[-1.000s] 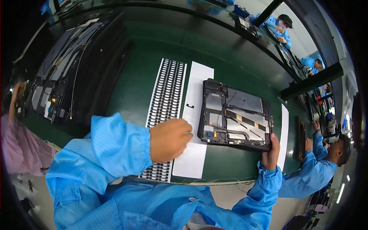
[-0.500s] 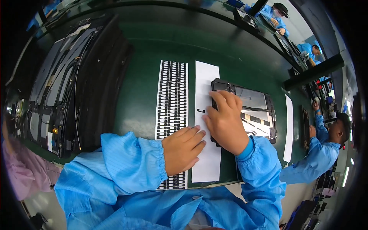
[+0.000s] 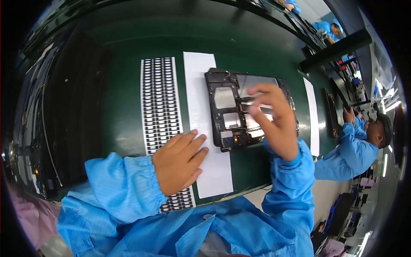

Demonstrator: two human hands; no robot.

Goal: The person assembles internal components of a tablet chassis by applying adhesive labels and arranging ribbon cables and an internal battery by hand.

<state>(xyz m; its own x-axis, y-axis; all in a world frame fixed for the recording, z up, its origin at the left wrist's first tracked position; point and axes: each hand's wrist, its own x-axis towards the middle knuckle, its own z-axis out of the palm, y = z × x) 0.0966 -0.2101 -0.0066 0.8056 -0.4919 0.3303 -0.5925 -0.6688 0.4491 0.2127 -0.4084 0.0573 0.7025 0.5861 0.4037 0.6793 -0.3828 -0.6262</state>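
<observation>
My left hand (image 3: 179,162) lies flat with its fingers stretched. It rests across a sheet of small black parts in rows (image 3: 160,103) and the left edge of a blank white paper strip (image 3: 209,167). My right hand (image 3: 278,122) is raised over a black device frame (image 3: 217,116) with silvery panels. Its fingers are curled, with thumb and fingertips close together and slightly blurred. Anything between them is too small or hidden to make out. The frame lies flat to the right of the strip, its right part covered by my hand.
A tall stack of similar black frames (image 3: 55,111) stands on the left of the green table (image 3: 124,107). Another white strip (image 3: 312,118) lies to the right. Beyond it, a co-worker in blue (image 3: 349,147) sits beside a dark panel (image 3: 332,111).
My right hand has lifted off the frame's left side and moved right. The small black hooked piece no longer shows on the white strip. The whole view has shifted; my left hand stays flat.
</observation>
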